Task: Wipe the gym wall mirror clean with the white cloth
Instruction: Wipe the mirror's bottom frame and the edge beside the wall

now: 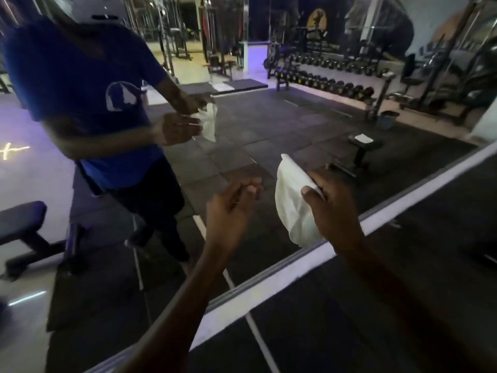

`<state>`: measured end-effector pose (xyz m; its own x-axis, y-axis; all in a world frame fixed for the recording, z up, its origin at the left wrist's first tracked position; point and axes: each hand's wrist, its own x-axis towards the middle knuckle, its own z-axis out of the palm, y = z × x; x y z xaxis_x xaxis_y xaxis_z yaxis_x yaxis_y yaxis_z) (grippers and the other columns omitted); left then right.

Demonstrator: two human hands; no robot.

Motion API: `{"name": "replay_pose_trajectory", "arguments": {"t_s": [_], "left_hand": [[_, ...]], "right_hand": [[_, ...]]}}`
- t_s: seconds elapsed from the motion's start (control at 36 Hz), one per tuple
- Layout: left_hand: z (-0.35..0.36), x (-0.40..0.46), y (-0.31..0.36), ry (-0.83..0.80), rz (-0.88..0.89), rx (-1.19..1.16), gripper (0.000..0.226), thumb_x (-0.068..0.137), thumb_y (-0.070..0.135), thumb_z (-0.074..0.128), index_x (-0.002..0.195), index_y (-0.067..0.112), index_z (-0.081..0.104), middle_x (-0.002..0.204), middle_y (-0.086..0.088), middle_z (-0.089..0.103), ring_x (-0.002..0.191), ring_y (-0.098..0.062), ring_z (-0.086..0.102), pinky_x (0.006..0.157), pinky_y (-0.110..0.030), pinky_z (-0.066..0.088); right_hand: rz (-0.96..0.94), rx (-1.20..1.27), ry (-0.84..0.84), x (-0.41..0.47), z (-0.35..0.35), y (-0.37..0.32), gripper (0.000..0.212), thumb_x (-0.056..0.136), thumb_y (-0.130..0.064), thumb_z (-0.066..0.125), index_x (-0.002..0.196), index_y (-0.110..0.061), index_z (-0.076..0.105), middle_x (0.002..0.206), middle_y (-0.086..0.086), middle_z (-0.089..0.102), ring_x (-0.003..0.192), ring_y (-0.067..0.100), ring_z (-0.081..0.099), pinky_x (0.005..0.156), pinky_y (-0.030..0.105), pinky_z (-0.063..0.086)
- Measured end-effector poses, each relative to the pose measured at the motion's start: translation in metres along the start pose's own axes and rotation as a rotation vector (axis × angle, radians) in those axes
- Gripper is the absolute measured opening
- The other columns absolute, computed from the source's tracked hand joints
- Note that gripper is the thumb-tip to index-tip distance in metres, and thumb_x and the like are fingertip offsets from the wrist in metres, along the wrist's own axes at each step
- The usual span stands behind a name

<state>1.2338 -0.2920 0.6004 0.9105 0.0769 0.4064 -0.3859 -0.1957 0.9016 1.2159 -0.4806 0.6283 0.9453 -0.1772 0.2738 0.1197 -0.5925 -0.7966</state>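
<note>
The right hand (332, 208) is raised in front of the large frameless wall mirror (269, 125), forearm extended up from the lower right of the view, back of the hand toward the camera. Its fingers are closed on the crumpled white fabric cloth (293, 203): the thumb (312, 196) presses across the cloth's right edge, and the remaining fingers are hidden behind the fabric. The cloth hangs down to the left of the hand, above the mirror's pale bottom trim strip (403, 205); whether it touches the glass cannot be determined.

The left hand (231, 208) is held at a similar height, just left of the cloth and apart from it. Its forearm rises diagonally from the bottom centre. The fingers are curled loosely inward toward the palm, holding nothing.

The mirror reflects the person in a blue short-sleeved shirt (80, 84), a black dumbbell rack (330, 76) and a black padded bench (361, 148).
</note>
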Motion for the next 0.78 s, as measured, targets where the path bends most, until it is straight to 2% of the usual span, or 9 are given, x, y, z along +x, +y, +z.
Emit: {"name": "replay_pose_trajectory", "arguments": {"t_s": [0.06,0.11,0.25,0.31,0.36,0.47,0.53,0.64,0.78], "left_hand": [[0.031,0.006,-0.017,-0.028,-0.041,0.008,0.021,0.107,0.017,0.057,0.116,0.019,0.075,0.105,0.007,0.077,0.098,-0.01,0.074,0.09,-0.044,0.062],[0.058,0.01,-0.035,-0.037,-0.091,0.008,0.021,0.107,0.017,0.057,0.116,0.018,0.075,0.105,0.007,0.077,0.098,-0.01,0.074,0.089,-0.039,0.062],[0.116,0.014,-0.077,-0.004,-0.238,-0.027,0.021,0.106,0.012,0.058,0.114,0.012,0.077,0.102,0.005,0.079,0.095,-0.008,0.075,0.079,-0.022,0.06],[0.138,0.013,-0.096,-0.005,-0.299,-0.036,0.021,0.106,0.012,0.058,0.114,0.015,0.077,0.103,0.003,0.08,0.096,-0.011,0.076,0.081,-0.027,0.062],[0.163,0.011,-0.115,-0.007,-0.346,-0.028,0.02,0.106,0.012,0.058,0.111,0.017,0.077,0.101,0.002,0.08,0.097,-0.013,0.077,0.081,-0.031,0.063],[0.207,0.004,-0.149,0.021,-0.449,-0.042,0.023,0.105,0.005,0.057,0.106,0.019,0.076,0.094,0.005,0.08,0.093,-0.01,0.076,0.078,-0.025,0.062],[0.229,0.001,-0.166,0.024,-0.512,-0.038,0.022,0.104,0.005,0.058,0.106,0.018,0.075,0.095,0.002,0.08,0.093,-0.008,0.075,0.081,-0.027,0.061],[0.276,-0.003,-0.209,0.046,-0.599,0.011,0.017,0.09,0.031,0.065,0.103,0.031,0.076,0.101,0.001,0.081,0.101,-0.016,0.076,0.092,-0.04,0.061],[0.33,-0.006,-0.276,0.025,-0.659,0.073,0.026,0.091,0.039,0.06,0.111,0.029,0.075,0.109,0.002,0.079,0.104,-0.015,0.074,0.095,-0.047,0.061]], "right_hand": [[0.053,0.0,-0.014,0.016,-0.008,0.03,0.036,0.11,-0.017,0.052,0.144,-0.009,0.06,0.127,0.004,0.065,0.106,0.014,0.06,0.07,0.003,0.041],[0.085,-0.008,-0.01,0.029,-0.014,0.059,0.035,0.11,-0.017,0.053,0.142,-0.008,0.062,0.124,0.005,0.066,0.106,0.017,0.063,0.075,0.015,0.047],[0.154,-0.036,-0.032,0.06,-0.023,0.132,0.034,0.108,-0.015,0.055,0.14,-0.008,0.064,0.137,0.009,0.068,0.112,0.019,0.062,0.093,0.028,0.049],[0.18,-0.041,-0.046,0.071,-0.027,0.165,0.034,0.108,-0.013,0.055,0.14,-0.007,0.064,0.137,0.01,0.068,0.116,0.024,0.064,0.099,0.034,0.053],[0.216,-0.045,-0.058,0.082,-0.031,0.2,0.034,0.108,-0.013,0.055,0.14,-0.007,0.064,0.136,0.01,0.068,0.116,0.024,0.064,0.098,0.033,0.052],[0.304,-0.036,-0.084,0.103,-0.032,0.273,0.033,0.109,-0.018,0.055,0.139,-0.006,0.064,0.137,0.012,0.068,0.123,0.03,0.065,0.096,0.03,0.049],[0.355,-0.029,-0.114,0.112,-0.029,0.31,0.034,0.11,-0.02,0.055,0.139,-0.005,0.063,0.139,0.012,0.067,0.124,0.031,0.065,0.097,0.03,0.048],[0.43,-0.016,-0.181,0.131,-0.018,0.383,0.035,0.109,-0.022,0.057,0.14,-0.006,0.062,0.142,0.011,0.066,0.127,0.031,0.065,0.107,0.04,0.051],[0.466,-0.046,-0.235,0.148,0.01,0.465,0.036,0.109,-0.022,0.056,0.143,-0.011,0.061,0.144,0.009,0.065,0.128,0.029,0.064,0.109,0.044,0.051]]}}
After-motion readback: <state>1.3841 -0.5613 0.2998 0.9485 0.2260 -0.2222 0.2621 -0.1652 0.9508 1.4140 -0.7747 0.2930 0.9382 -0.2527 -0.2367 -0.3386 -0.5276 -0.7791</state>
